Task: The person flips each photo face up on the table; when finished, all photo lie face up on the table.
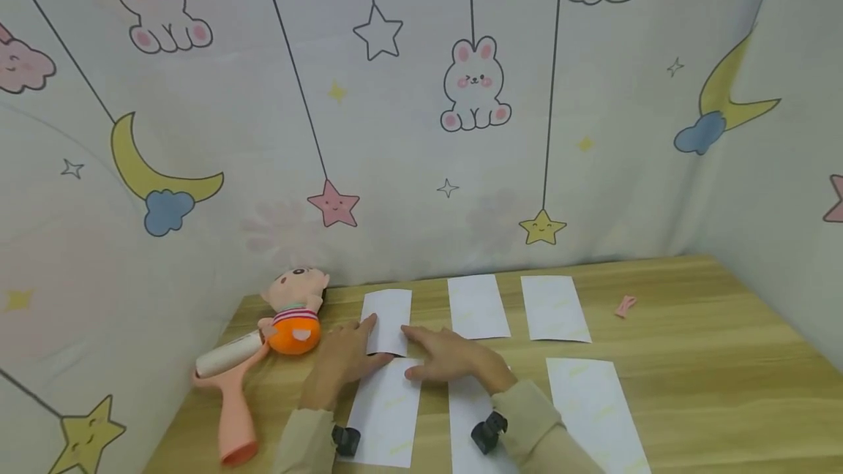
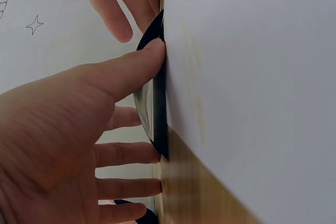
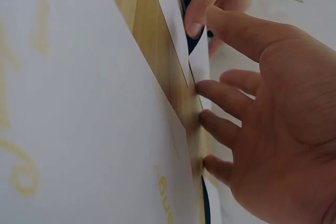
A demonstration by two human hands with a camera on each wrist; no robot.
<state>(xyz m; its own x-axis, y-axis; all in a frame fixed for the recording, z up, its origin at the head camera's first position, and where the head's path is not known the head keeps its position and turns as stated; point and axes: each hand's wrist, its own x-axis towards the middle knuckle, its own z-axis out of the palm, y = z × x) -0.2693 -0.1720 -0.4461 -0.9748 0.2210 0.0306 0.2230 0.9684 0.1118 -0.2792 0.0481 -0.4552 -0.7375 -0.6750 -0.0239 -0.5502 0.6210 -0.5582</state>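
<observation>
A small white paper sheet [image 1: 387,319] lies at the back left of the table, its near edge bowed up and a dark underside showing in the left wrist view. My left hand [image 1: 339,360] is at its left side, fingers fairly straight and the thumb touching the raised near edge. On the other side, my right hand [image 1: 457,358] reaches in with extended fingers, the index fingertip at the sheet's right edge. Its thumb is over the corner of a second white sheet [image 1: 385,415] closer to me. Faint yellow print marks that nearer sheet.
More white sheets lie to the right: two at the back [image 1: 478,306] [image 1: 556,307], and two in front [image 1: 593,415] [image 1: 464,423], one partly under my right arm. A pink lint roller [image 1: 233,408] and plush toy [image 1: 294,317] are left. A pink bow [image 1: 625,306] lies right.
</observation>
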